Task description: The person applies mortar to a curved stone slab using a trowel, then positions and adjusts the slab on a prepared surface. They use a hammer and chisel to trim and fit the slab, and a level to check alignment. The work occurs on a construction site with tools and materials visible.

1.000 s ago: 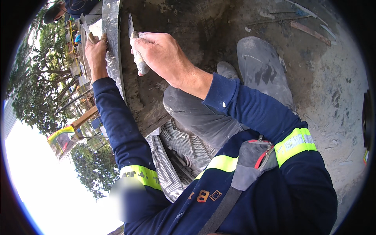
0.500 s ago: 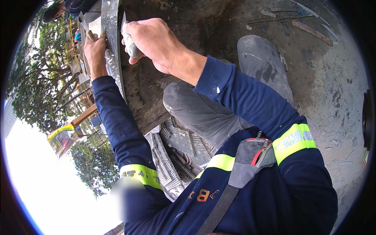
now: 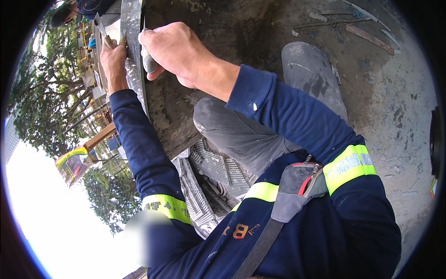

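My left hand (image 3: 113, 60) is closed around the worn handle of a putty knife (image 3: 99, 25), its pale blade pointing up and away. The thumb side of that hand touches the left edge of a long grey, plaster-spotted beam (image 3: 132, 39). My right hand (image 3: 179, 51) is wrapped round the thick grey handle of a second tool (image 3: 149, 62) at the beam's right edge. Only a thin sliver of this tool's blade shows above the fist, so I cannot tell its exact kind.
A person (image 3: 93, 7) is beyond the beam at the top left. Trees (image 3: 51, 88) and a colourful bag (image 3: 73, 163) show outside. Metal mesh (image 3: 218, 165) lies beside my knees. Wood strips (image 3: 369, 38) and scraps litter the stained floor (image 3: 392, 111).
My right hand has shifted slightly left with its tool, closer against the beam's edge. My left hand and the putty knife have hardly moved.
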`<state>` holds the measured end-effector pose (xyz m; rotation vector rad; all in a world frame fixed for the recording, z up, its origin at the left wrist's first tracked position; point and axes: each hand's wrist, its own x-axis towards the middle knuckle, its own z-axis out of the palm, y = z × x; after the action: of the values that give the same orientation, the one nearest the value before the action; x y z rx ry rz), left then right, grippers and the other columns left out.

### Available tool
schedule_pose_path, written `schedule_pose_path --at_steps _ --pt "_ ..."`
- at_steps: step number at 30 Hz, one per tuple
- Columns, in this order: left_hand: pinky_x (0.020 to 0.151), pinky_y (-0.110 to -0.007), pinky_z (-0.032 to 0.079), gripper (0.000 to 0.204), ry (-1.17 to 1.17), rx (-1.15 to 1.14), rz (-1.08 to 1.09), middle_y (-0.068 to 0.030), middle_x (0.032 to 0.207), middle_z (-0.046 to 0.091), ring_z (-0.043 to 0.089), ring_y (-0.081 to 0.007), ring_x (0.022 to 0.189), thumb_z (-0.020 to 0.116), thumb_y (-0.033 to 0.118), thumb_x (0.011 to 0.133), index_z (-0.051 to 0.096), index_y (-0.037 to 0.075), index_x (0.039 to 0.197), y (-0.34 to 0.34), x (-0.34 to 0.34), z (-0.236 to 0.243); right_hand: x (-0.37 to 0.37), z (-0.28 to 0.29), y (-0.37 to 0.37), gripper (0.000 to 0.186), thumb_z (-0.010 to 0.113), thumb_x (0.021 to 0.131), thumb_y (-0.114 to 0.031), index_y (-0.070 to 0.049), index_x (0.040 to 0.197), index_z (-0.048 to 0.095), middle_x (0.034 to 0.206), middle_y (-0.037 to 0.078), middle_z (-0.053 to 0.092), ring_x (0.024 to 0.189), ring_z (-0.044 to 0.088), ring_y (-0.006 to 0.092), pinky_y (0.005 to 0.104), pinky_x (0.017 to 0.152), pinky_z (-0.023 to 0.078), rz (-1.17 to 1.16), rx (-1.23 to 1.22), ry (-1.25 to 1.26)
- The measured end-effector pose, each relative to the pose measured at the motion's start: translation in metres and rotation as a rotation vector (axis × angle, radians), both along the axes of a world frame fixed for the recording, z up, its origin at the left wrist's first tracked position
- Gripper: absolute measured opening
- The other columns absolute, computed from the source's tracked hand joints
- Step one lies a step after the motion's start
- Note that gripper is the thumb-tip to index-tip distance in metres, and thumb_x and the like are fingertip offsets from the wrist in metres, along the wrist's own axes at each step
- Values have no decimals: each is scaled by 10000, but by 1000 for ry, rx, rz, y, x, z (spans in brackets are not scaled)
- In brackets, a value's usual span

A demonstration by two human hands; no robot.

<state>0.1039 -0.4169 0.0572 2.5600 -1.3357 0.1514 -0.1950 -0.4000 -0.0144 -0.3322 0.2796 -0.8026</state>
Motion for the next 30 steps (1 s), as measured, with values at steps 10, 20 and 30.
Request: schedule_pose_path --at_steps 10,20,30 --pt "766 -359 502 410 -78 -4 -87 -62 940 704 625 -168 839 847 318 912 687 -6 1104 3 -25 3 -17 7 9 401 584 1044 -215 25 750 716 682 64 661 649 672 151 318 516 600 83 -101 87" --pt "906 -394 533 450 -139 -54 -29 -126 1080 759 710 -254 1015 834 314 916 686 22 1223 6 -19 -1 -95 -2 -10 301 599 1073 -235 43 1087 714 800 47 665 609 589 74 243 504 488 172 -204 62" --pt "998 -490 511 575 -170 -144 -22 -264 1178 693 649 -418 1164 861 347 852 659 55 1304 16 -29 4 -111 31 -71 395 528 1100 -240 6 1392 625 1046 78 719 752 585 81 237 552 454 13 -420 327"
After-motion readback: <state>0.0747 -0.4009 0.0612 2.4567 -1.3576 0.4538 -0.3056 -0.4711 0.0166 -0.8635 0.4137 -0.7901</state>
